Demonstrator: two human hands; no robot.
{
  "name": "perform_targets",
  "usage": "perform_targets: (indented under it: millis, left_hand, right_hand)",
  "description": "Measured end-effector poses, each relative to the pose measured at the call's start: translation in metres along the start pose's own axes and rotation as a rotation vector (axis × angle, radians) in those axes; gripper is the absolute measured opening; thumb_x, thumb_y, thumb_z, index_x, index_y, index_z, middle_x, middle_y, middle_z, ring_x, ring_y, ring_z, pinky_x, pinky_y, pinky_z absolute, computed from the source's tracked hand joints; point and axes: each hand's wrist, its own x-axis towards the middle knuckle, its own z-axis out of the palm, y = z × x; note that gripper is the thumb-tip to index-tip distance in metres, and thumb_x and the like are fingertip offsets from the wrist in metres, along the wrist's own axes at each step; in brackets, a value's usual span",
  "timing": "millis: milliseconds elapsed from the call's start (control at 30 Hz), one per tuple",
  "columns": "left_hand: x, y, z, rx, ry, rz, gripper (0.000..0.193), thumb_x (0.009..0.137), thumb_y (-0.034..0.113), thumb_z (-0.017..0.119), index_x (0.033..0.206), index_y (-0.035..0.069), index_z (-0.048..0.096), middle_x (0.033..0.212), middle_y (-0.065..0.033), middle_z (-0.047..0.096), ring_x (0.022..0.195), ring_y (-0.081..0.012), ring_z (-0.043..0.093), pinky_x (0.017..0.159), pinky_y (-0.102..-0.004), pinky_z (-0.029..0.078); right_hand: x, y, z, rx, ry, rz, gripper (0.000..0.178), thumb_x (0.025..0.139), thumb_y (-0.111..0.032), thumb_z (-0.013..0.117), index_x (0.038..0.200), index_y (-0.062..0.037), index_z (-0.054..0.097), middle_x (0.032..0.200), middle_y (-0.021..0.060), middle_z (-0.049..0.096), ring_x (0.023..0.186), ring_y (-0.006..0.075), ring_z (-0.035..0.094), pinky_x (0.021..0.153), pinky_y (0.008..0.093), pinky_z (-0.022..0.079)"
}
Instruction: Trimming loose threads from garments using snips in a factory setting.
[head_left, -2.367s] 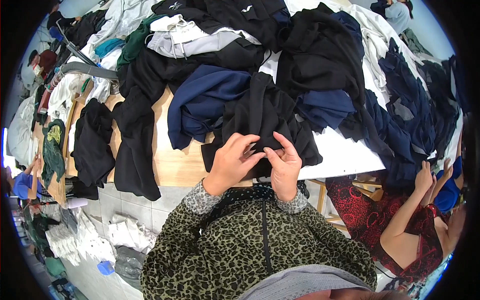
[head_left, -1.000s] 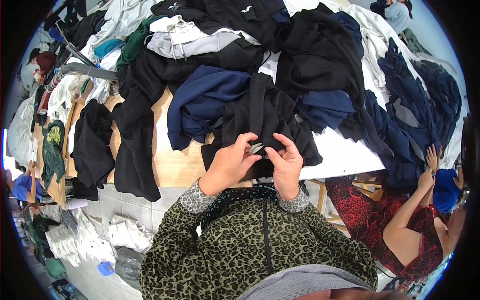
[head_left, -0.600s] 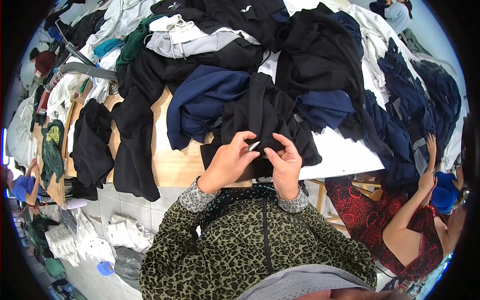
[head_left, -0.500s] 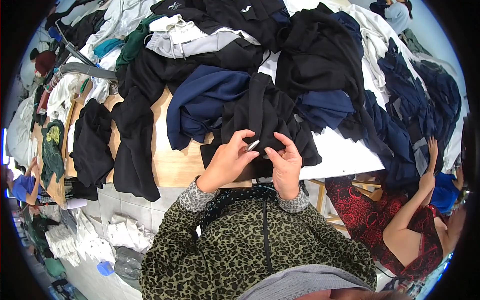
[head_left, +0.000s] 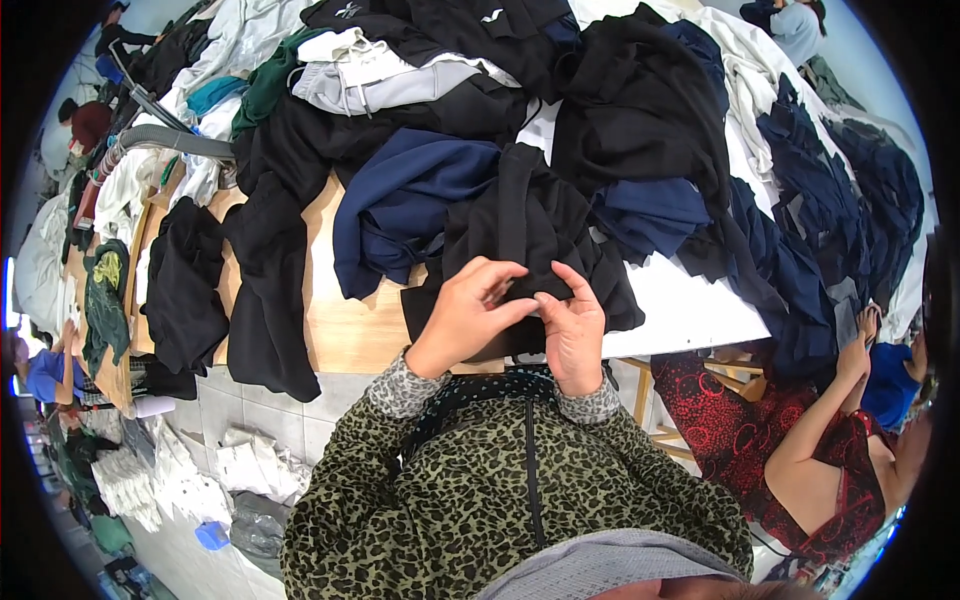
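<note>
A bunched black garment [head_left: 545, 225] with a folded strip along it lies before me on the table. Over its near edge my left hand [head_left: 455, 315] is curled, its thumb reaching right. The small silver pointed tool seen in that hand a moment earlier is now mostly hidden by the fingers. My right hand [head_left: 575, 345] sits close beside it, thumb and forefinger apart, its thumb tip meeting the left fingertips. Whether a thread or bit of cloth is between those tips is too small to tell. A navy garment [head_left: 395, 200] lies to the left of the black one.
Black garments [head_left: 270, 300] hang over the wooden table edge [head_left: 345, 345] at left. Dark and white clothes pile up at the back. A grey hose [head_left: 175, 140] arches at far left. On my right sits a co-worker in red-patterned clothing [head_left: 720, 410], hands on navy cloth [head_left: 800, 290].
My left hand has shifted slightly right and closed further, so its thumb meets my right thumb and the silver tool has slipped from sight. The co-worker's hand at right has lowered.
</note>
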Motion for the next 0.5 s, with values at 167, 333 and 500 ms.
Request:
perform_targets:
  millis: [167,333,500]
  left_hand:
    - [0.013,-0.017,0.014,-0.516,0.147,-0.476,0.010,0.085,0.013,0.063,0.085,0.004,0.059,0.059,0.0043,0.046,0.046,-0.0035,0.037,0.043,-0.0185,0.029]
    - [0.008,-0.043,-0.002,-0.886,0.202,-0.578,0.009,0.088,0.014,0.060,0.088,0.006,0.055,0.058,0.0057,0.043,0.042,-0.0030,0.034,0.039,-0.0188,0.025]
    - [0.002,-0.029,0.000,-0.521,0.070,-0.440,0.025,0.083,0.009,0.066,0.105,0.000,0.056,0.076,0.0041,0.050,0.063,-0.0009,0.041,0.053,-0.0162,0.035]
  right_hand:
    - [-0.002,0.002,-0.001,-0.123,-0.021,-0.070,0.045,0.080,0.010,0.059,0.123,0.0038,0.047,0.092,0.0078,0.063,0.077,0.0086,0.061,0.075,0.0208,0.050]
    - [-0.002,-0.005,0.004,-0.058,0.010,-0.087,0.044,0.080,0.010,0.059,0.123,0.0042,0.047,0.095,0.0090,0.063,0.079,0.0097,0.061,0.075,0.0212,0.050]
    - [-0.001,-0.004,0.003,-0.068,0.010,-0.089,0.044,0.081,0.009,0.060,0.122,0.0042,0.048,0.096,0.0092,0.063,0.080,0.0095,0.061,0.075,0.0212,0.050]
